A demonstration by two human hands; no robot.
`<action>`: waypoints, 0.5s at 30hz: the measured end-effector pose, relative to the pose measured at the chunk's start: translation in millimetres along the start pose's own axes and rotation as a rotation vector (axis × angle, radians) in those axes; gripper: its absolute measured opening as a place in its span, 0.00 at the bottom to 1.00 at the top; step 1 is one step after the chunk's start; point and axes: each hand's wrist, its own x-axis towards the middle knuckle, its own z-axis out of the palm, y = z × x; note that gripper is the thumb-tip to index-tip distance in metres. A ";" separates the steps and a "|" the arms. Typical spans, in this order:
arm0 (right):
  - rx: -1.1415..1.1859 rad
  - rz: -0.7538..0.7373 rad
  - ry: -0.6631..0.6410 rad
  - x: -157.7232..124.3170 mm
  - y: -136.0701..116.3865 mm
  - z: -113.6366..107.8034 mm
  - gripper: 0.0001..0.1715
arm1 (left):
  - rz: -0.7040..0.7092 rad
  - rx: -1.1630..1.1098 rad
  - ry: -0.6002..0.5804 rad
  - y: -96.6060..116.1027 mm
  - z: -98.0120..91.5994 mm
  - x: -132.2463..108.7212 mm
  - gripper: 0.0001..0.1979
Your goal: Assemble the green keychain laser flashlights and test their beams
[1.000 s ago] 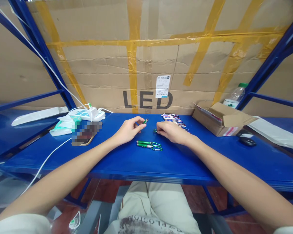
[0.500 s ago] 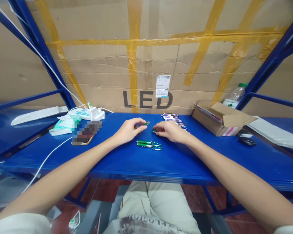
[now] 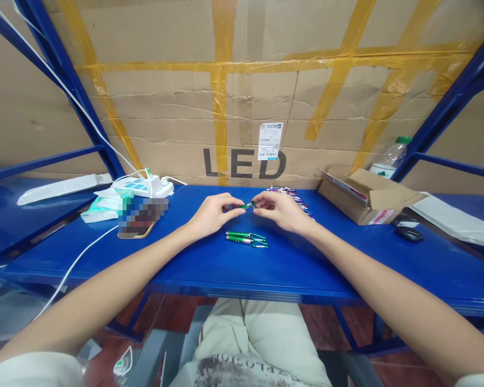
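Just above the blue table (image 3: pixel 210 269), my left hand (image 3: pixel 216 215) pinches a small green metal tube (image 3: pixel 245 206). Facing it, my right hand (image 3: pixel 279 211) pinches a green clip (image 3: pixel 254 204), and the two parts meet or nearly meet between my fingertips. Closer to me lie two green pen-like tubes with clips (image 3: pixel 239 238), side by side. Behind my right hand is a row of several similar items in mixed colours (image 3: pixel 292 194), partly covered by the hand.
At the right stand an open cardboard box (image 3: pixel 358 199), a clear bottle (image 3: pixel 393 156) and a black mouse (image 3: pixel 408 234). A phone (image 3: pixel 141 220), green-white packets (image 3: pixel 105 207) and a white power strip (image 3: pixel 145 187) lie left. A large cardboard carton (image 3: pixel 165 123) rises behind.
My right hand has moved slightly left and up, bringing the green clip up to the end of the green tube. My left hand has barely moved.
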 end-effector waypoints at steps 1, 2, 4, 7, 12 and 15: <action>0.036 0.003 0.011 0.3 -1.2 0.7 0.16 | 0.008 0.000 0.005 0.3 -0.3 0.1 0.16; 0.069 0.008 0.018 0.6 -2.5 1.3 0.16 | 0.012 0.000 0.006 0.6 -0.6 0.2 0.16; 0.131 0.025 0.019 0.8 -4.7 2.6 0.18 | 0.011 -0.007 -0.001 0.9 -1.0 0.2 0.17; 0.191 0.052 0.005 0.6 -7.2 3.9 0.19 | -0.011 -0.028 -0.010 1.6 -1.3 0.2 0.17; 0.181 0.052 0.014 -0.1 -10.1 3.5 0.19 | -0.021 -0.044 -0.009 3.1 -1.2 0.1 0.18; 0.177 0.051 0.021 -0.6 -12.3 3.7 0.19 | -0.023 -0.049 -0.015 4.1 -1.6 0.1 0.18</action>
